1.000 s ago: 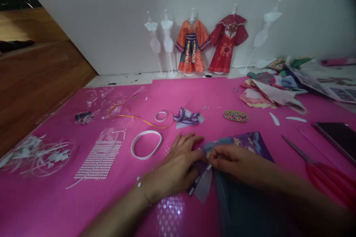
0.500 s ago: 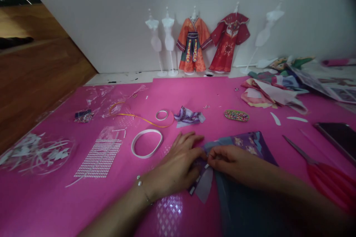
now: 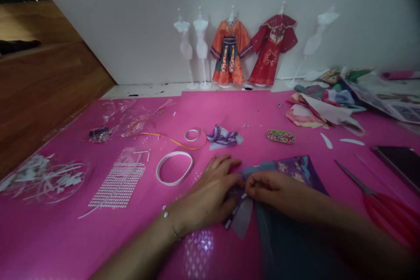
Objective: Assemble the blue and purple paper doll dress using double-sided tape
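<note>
Both forearms come in from the bottom edge, converging toward the middle. Left hand (image 3: pixel 210 194) lies palm down, low and flat, fingers (image 3: pixel 223 164) stretched forward and a little spread, the thumb tucked inward toward the other hand. A thin bracelet sits on the left wrist. Right hand (image 3: pixel 274 190) comes across from the right, knuckles up, fingers curled under, thumb and forefinger drawn together in a pinch at its left tip. The two hands meet there, fingertips touching or just beside each other. The right forearm runs long and blurred toward the lower right corner.
</note>
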`<action>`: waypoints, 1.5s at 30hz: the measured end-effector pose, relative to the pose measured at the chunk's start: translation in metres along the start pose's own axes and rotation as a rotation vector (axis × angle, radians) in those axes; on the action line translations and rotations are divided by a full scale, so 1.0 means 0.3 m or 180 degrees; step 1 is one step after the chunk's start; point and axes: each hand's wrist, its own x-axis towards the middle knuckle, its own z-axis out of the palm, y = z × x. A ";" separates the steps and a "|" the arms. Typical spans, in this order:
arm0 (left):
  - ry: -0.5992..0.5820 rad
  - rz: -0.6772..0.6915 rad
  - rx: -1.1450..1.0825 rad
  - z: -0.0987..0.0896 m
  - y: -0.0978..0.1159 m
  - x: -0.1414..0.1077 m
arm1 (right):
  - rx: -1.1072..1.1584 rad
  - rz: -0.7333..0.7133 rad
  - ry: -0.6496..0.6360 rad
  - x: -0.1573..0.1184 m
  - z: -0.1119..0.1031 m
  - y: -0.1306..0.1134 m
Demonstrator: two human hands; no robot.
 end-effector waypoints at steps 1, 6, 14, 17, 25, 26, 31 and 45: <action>0.0004 0.0005 -0.0010 -0.001 0.000 0.000 | -0.0053 -0.0010 0.0025 0.000 0.002 -0.001; 0.0040 0.0029 -0.0066 -0.005 0.001 0.000 | -0.0177 0.0007 0.0025 -0.001 0.006 -0.007; 0.0041 0.0042 -0.0065 -0.009 0.002 -0.003 | -0.0246 -0.0011 0.0081 -0.002 0.007 -0.020; 0.0060 0.0058 -0.0072 -0.010 0.003 -0.004 | -0.0154 -0.0001 0.0050 -0.003 0.009 -0.022; 0.0049 0.0046 -0.0085 -0.009 0.002 -0.004 | -0.0238 -0.0029 0.0067 0.011 0.011 -0.003; 0.0040 0.0041 -0.0079 -0.010 0.003 -0.004 | -0.0242 -0.0031 0.0075 0.010 0.011 -0.002; 0.0032 0.0005 -0.0038 -0.015 0.006 -0.004 | -0.0206 -0.0051 0.0082 0.011 0.012 0.000; 0.0019 0.0042 0.0045 -0.045 0.014 -0.013 | -0.0371 0.0085 0.0272 0.007 0.015 -0.024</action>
